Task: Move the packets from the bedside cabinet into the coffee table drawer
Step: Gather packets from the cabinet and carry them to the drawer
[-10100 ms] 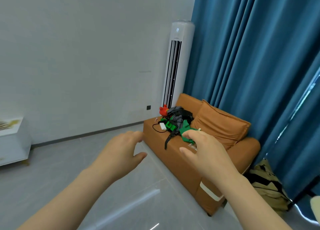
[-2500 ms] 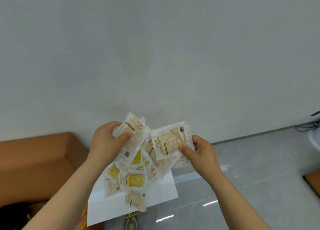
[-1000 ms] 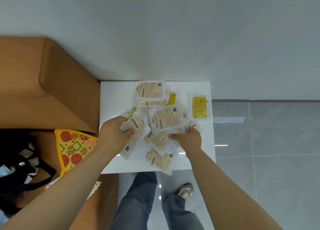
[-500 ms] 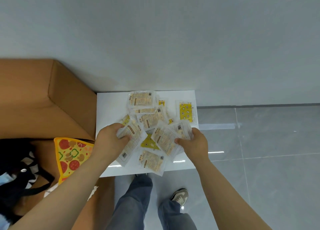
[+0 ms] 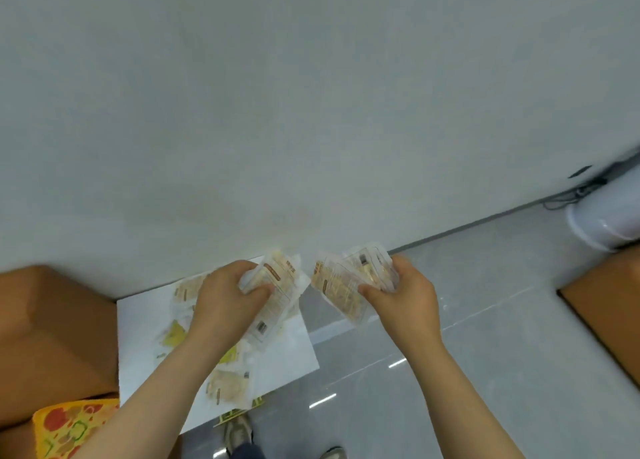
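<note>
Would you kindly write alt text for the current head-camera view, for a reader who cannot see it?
A person's left hand grips one bunch of packets over a white bedside cabinet where loose packets lie scattered; the right hand grips another bunch beside it, over grey floor tiles.

Left grip (image 5: 227, 297) and right grip (image 5: 403, 294) side by side, curled, thumbs (image 5: 260, 289) inward.

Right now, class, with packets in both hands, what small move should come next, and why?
Probably pass the packets in the right hand to the bundle in the left hand: both hands are full, yet loose packets lie on the white cabinet top, so one hand must be freed to gather them.
</note>
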Tool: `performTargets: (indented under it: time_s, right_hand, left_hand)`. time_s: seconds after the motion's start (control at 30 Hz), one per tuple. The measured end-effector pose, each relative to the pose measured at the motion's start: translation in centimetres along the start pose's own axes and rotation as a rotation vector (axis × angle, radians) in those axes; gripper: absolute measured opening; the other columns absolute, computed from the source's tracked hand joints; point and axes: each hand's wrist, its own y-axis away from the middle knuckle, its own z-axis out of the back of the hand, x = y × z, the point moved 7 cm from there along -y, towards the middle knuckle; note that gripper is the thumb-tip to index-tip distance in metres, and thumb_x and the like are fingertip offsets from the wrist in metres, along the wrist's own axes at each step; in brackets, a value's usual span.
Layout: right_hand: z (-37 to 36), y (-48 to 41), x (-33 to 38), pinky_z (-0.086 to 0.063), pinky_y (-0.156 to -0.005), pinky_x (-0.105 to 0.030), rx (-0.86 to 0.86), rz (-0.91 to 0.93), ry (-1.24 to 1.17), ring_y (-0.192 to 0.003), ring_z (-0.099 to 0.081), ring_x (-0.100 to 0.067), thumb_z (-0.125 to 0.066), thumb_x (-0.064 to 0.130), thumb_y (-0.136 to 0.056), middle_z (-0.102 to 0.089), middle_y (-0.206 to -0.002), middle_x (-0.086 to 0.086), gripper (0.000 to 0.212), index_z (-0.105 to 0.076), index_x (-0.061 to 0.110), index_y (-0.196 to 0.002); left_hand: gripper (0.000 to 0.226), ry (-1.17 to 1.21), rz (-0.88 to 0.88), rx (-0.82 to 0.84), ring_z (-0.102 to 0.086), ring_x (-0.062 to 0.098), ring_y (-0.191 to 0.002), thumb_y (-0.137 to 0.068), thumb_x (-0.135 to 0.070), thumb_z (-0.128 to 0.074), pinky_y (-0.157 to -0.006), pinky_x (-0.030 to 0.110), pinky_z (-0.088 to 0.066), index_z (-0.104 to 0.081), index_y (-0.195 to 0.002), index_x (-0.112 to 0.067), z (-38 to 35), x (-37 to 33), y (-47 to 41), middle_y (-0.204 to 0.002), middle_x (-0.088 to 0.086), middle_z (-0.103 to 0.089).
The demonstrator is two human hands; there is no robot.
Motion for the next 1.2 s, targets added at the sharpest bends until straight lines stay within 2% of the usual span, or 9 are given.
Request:
performTargets:
  time_s: [0.13,0.33,0.43,0.53,0.63,0.73,0.9,1.03,1.2]
  right_hand:
    - [11.2,1.7,-0.1,-0.057,-0.062,-0.035,-0.177,0.035,-0.032,-0.069,-0.064,-0.008,-0.075,0.022,-0.076,-0.066,-0.078,0.009,0.022,-0.058,0.018,-0.09]
    - [27.4,4.6,-0.3,-0.051,-0.055,-0.034,-0.462,0.11,-0.103,-0.062,-0.061,-0.013,-0.075,0.024,-0.075,-0.065,-0.07,0.002,0.024,-0.052,0.019,-0.077]
    - [34.7,6.5,-0.3,-0.05,-0.057,-0.029,-0.601,0.15,-0.117,-0.067,-0.061,-0.009,-0.075,0.024,-0.076,-0.066,-0.073,0.005,0.022,-0.054,0.02,-0.08]
    - [40.7,8.2,-0.6,-0.054,-0.06,-0.03,-0.724,0.182,-0.115,-0.072,-0.063,-0.004,-0.076,0.022,-0.076,-0.067,-0.077,0.01,0.021,-0.057,0.02,-0.084]
    - [45.6,9.3,-1.5,-0.056,-0.061,-0.033,-0.852,0.187,-0.075,-0.072,-0.062,0.002,-0.077,0.024,-0.075,-0.066,-0.078,0.018,0.023,-0.056,0.027,-0.082]
    - [49.8,9.7,-2.5,-0.057,-0.061,-0.034,-0.954,0.18,-0.026,-0.074,-0.063,0.004,-0.077,0.025,-0.075,-0.066,-0.08,0.023,0.024,-0.054,0.032,-0.08]
    - [56.1,9.7,-3.8,-0.059,-0.061,-0.03,-1.135,0.145,0.052,-0.082,-0.063,0.007,-0.077,0.022,-0.075,-0.064,-0.084,0.023,0.023,-0.059,0.026,-0.089]
    - [59.6,9.6,-5.1,-0.059,-0.058,-0.028,-1.236,0.087,0.105,-0.084,-0.063,0.006,-0.077,0.023,-0.076,-0.062,-0.088,0.029,0.025,-0.057,0.031,-0.088]
    - [63.3,10.8,-8.3,-0.059,-0.056,-0.032,-1.363,-0.044,0.16,-0.085,-0.063,0.003,-0.076,0.024,-0.077,-0.064,-0.089,0.025,0.023,-0.055,0.022,-0.087]
  left_hand:
    - [0.011,0.033,-0.167,0.0,-0.057,-0.001,-0.068,-0.081,-0.017,-0.068,-0.052,0.01,-0.033,-0.065,-0.081,-0.027,-2.6,-10.4,2.1,-0.076,-0.014,-0.063]
    - [0.016,0.188,-0.423,0.039,-0.061,-0.008,-0.068,-0.08,-0.012,-0.068,-0.05,0.004,-0.041,-0.068,-0.08,-0.028,-6.3,-26.2,5.9,-0.075,-0.012,-0.068]
    - [0.013,0.248,-0.542,0.076,-0.063,-0.004,-0.068,-0.08,-0.013,-0.068,-0.051,0.011,-0.044,-0.07,-0.08,-0.026,-7.9,-33.4,7.8,-0.075,-0.009,-0.07]
    - [0.013,0.32,-0.642,0.105,-0.065,0.001,-0.067,-0.079,-0.014,-0.07,-0.055,0.019,-0.048,-0.07,-0.08,-0.026,-9.5,-39.3,9.4,-0.074,-0.01,-0.07]
    - [0.012,0.366,-0.731,0.157,-0.065,0.003,-0.067,-0.078,-0.014,-0.071,-0.054,0.019,-0.05,-0.07,-0.079,-0.026,-11.8,-44.3,10.3,-0.077,-0.014,-0.07]
    - [0.015,0.39,-0.813,0.236,-0.065,0.002,-0.067,-0.078,-0.014,-0.071,-0.05,0.013,-0.048,-0.07,-0.079,-0.028,-14.7,-49.0,10.5,-0.078,-0.017,-0.069]
    - [0.015,0.426,-0.96,0.36,-0.065,0.0,-0.069,-0.077,-0.013,-0.072,-0.053,0.011,-0.048,-0.07,-0.081,-0.028,-19.5,-56.9,10.2,-0.079,-0.02,-0.069]
    - [0.014,0.454,-1.051,0.449,-0.066,0.002,-0.071,-0.079,-0.016,-0.072,-0.055,0.018,-0.051,-0.071,-0.083,-0.029,-22.8,-62.5,9.9,-0.077,-0.014,-0.071]
    - [0.017,0.5,-1.132,0.625,-0.065,-0.004,-0.072,-0.079,-0.014,-0.072,-0.051,0.008,-0.047,-0.07,-0.082,-0.031,-28.6,-68.4,11.3,-0.077,-0.017,-0.071]
